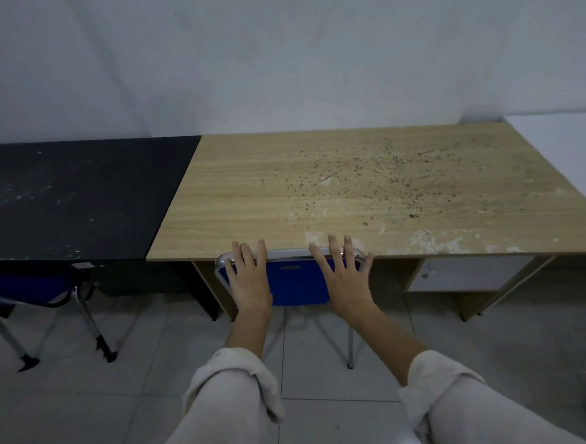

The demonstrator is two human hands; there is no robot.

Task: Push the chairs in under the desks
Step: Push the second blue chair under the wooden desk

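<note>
Left hand [249, 279] and right hand [344, 275] lie flat, fingers spread wide, against the backrest of the blue chair [298, 283], tucked under the wooden tabletop [334, 192]. A second blue chair [31, 289] sits partly under the black tabletop [70, 197]. No legible writing.

Both my arms reach straight forward and down, roughly parallel, with the pale sleeves [233, 390] rolled up to about mid-forearm and the forearms bare from there. My left hand [249, 283] lies palm-down, back to the camera, fingers spread and extended forward, thumb out to the left. My right hand [345, 280] matches it just to the right, flat and open, fingers [334, 253] splayed, thumb angled out to the right. Neither hand is curled into a grip; the two stay apart, wrists nearly straight.
</note>
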